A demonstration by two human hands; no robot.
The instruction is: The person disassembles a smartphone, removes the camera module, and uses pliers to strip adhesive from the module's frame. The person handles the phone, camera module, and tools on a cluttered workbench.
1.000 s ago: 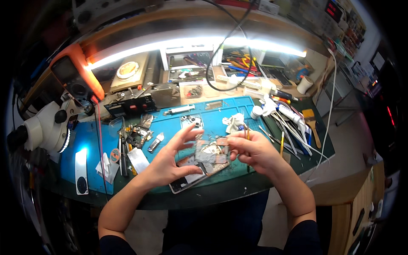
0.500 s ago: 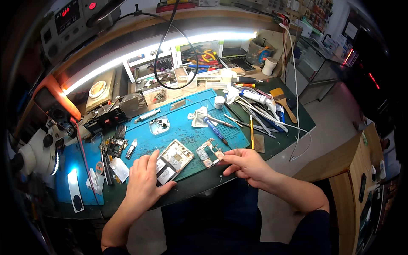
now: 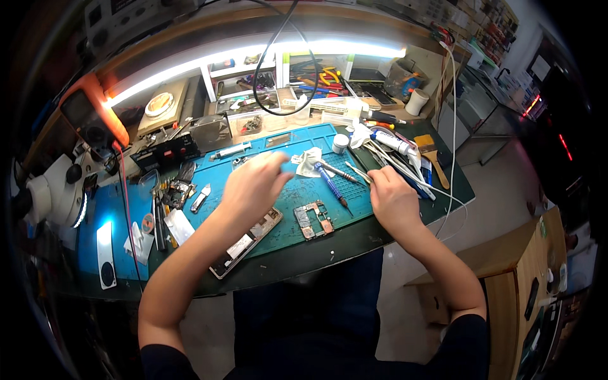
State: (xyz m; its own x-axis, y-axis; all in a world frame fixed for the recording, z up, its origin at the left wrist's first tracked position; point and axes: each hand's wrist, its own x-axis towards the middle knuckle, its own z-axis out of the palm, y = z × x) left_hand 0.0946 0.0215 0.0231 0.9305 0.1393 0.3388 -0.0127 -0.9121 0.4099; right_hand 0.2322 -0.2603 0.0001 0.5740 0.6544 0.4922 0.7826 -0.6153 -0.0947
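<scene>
Nearest you, an opened phone body (image 3: 244,246) lies aslant across the edge of the blue mat (image 3: 278,237), its pale rim bright, a white label on its dark inner face; your left forearm hides its upper left side. To its right, flat on the rubbery mat and well apart from both hands, sits the circuit board (image 3: 324,224), squarish with cut-out gaps, patched in grey and copper; its finer parts are too small to read.

Your left hand (image 3: 253,187) hangs above the mat, smeared by motion, thumb and fingers apart; it covers most of a small clear tray (image 3: 239,161). Your right hand (image 3: 394,197) is at the near end of slim metal tweezers (image 3: 356,171), fingers curled; you cannot tell from here whether they clamp it, as the fingertips are hard to make out.

Between your hands, a blue-handled screwdriver (image 3: 332,188) points toward you, its upper end by a crumpled white tissue (image 3: 309,163). Beyond stands a round white jar (image 3: 340,143), then a glaring light strip (image 3: 342,47). The upper left equipment fades into darkness.
</scene>
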